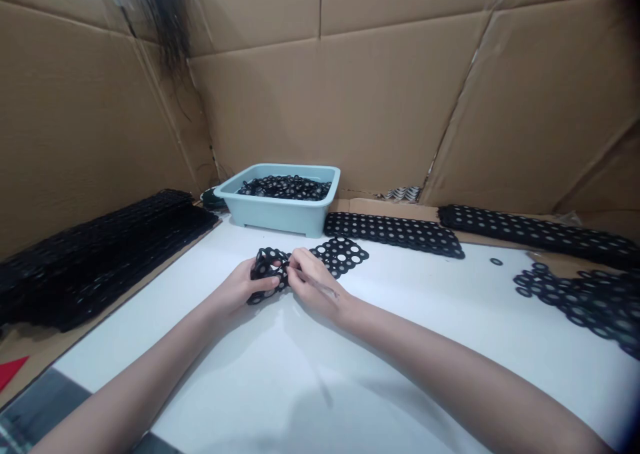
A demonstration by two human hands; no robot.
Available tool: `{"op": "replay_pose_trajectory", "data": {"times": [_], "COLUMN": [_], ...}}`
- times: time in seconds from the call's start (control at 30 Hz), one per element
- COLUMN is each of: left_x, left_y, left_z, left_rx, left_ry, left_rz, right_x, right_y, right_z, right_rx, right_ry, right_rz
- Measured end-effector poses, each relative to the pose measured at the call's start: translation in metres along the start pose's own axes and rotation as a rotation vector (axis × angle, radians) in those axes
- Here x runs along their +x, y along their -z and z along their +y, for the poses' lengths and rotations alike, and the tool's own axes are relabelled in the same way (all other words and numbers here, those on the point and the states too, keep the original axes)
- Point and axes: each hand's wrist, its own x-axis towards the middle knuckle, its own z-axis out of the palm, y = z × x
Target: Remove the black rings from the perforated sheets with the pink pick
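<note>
Brown cardboard walls [350, 94] rise around a white surface [400, 381], with folded seams running across them. Along the far edge, a light-blue plastic tub [280, 218] stands holding a heap of black perforated pieces [285, 188]. To the left of the tub, on a cardboard sheet [60, 354], lies a tall stack of black perforated strips [95, 261]. A long black strip with round holes [395, 234] lies just right of the tub, and a second strip [535, 234] lies further right, along the far edge. A loose, overlapping pile of similar black pieces [583, 301] lies at the right side of the surface, with a single small black ring [496, 261] a little apart from it. Near the middle of the surface, the left hand [240, 287] and right hand [313, 284] are close together, almost touching, and both grip a black perforated sheet [340, 254]. The sheet's near end is bunched up off the surface between the hands, while its far part lies flat beyond them. The fingers [267, 282] of the left hand curl narrowly over the bunched part, and the fingers [299, 267] of the right hand pinch it from the other side. The holes in the sheet show pale rims.
</note>
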Motion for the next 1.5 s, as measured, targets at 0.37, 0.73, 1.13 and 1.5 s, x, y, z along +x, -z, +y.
{"op": "replay_pose_trajectory", "data": {"times": [0.37, 0.73, 1.13, 1.5], "left_x": [0.009, 0.010, 0.020, 0.013], "left_y": [0.012, 0.014, 0.008, 0.002], "left_z": [-0.014, -0.012, -0.021, -0.016], "left_rx": [-0.250, -0.350, -0.265, -0.036], "left_ry": [0.123, 0.080, 0.017, -0.022], "left_rz": [-0.017, -0.059, 0.139, 0.191], "right_x": [0.001, -0.001, 0.002, 0.006], "right_y": [0.002, 0.006, -0.004, -0.003], "right_z": [0.014, 0.014, 0.028, 0.035], "right_rx": [0.025, 0.192, 0.374, 0.611], "right_ry": [-0.124, -0.223, -0.286, -0.358], "right_rz": [0.049, 0.073, -0.065, -0.089]}}
